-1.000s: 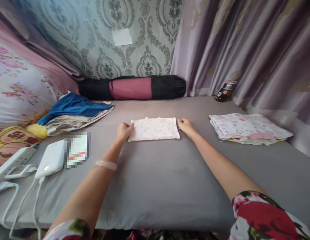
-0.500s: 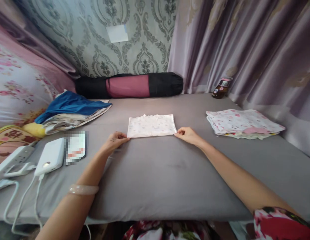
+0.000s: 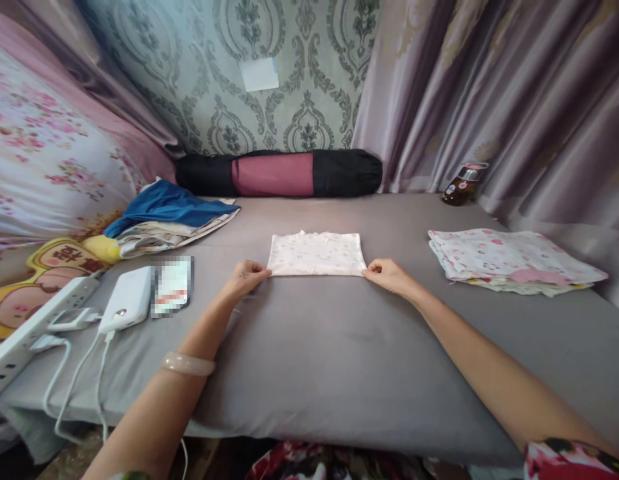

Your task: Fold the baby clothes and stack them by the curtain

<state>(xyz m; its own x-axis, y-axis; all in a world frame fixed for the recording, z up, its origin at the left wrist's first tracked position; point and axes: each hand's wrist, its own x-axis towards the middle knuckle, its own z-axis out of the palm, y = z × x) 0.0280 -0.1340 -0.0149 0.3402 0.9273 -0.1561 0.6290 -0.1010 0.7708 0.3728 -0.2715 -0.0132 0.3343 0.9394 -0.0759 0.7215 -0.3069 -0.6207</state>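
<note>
In the middle of the grey sheet (image 3: 309,347), a pale printed cloth (image 3: 316,253) is lying flat as a neat oblong, with small ruffles showing along its far edge. I am taking it as the centre of a clock, with 12 pointing straight away from the person.

The left hand (image 3: 249,277) is pinching the near corner at 8 o'clock, thumb and fingers closed with the fabric between them. The right hand (image 3: 386,275) is doing the same at 4 o'clock, so neither grip is leaving any visible gap.

A second ago the hands were standing higher along the cloth's two sides, the right one just off the fabric; now both are sitting lower, matching each other at the near corners. The near edge is running straight between them, and I am judging that this shared hold is keeping the cloth even and square. The cloth itself is staying in about the same spot.

Around it, a folded stack (image 3: 509,257) of printed cloth is resting at 3 o'clock, well apart from the right hand. A blue garment (image 3: 174,207) is lying on lighter folded fabric towards 10, and a white power bank (image 3: 125,300) is sitting between 8 and 9.
</note>
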